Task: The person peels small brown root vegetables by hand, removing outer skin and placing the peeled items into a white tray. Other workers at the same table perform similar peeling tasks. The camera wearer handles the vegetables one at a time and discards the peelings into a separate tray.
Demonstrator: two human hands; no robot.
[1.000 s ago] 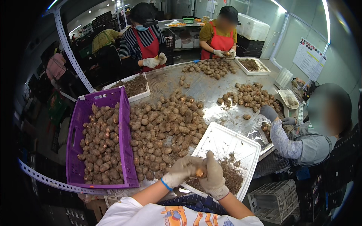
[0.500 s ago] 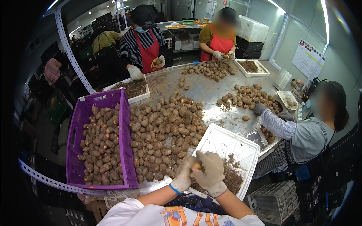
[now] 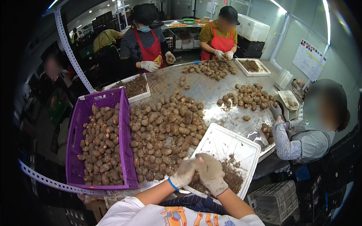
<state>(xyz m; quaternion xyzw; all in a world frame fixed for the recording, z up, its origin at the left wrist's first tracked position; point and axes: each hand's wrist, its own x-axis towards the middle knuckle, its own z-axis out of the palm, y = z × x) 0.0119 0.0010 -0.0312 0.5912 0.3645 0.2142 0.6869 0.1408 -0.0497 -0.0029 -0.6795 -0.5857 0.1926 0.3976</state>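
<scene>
My left hand (image 3: 184, 171) and my right hand (image 3: 211, 171), both in pale dirt-stained work gloves, are closed together over the near-left part of a white tray (image 3: 215, 141). Between them they grip a small taro, mostly hidden by the fingers; only a pinkish spot shows at the fingertips. A blue band circles my left wrist. Brown peelings (image 3: 232, 179) lie in the tray under my hands. A wide heap of brown taros (image 3: 166, 132) spreads over the metal table just left of the tray. Left of that heap, a purple crate (image 3: 126, 150) holds many more taros.
Across the metal table (image 3: 162, 81), two people in red aprons handle small things by white trays and a taro pile (image 3: 213, 69). At right, another person reaches beside more taros (image 3: 249, 96) and a scale (image 3: 288, 101). A grey crate (image 3: 277, 199) sits low at right.
My hands have closed tighter and tilted slightly, covering the taro's orange-looking end. The person at right drew their arms back from the taros; the striped-shirt person's hand left the far-left tray.
</scene>
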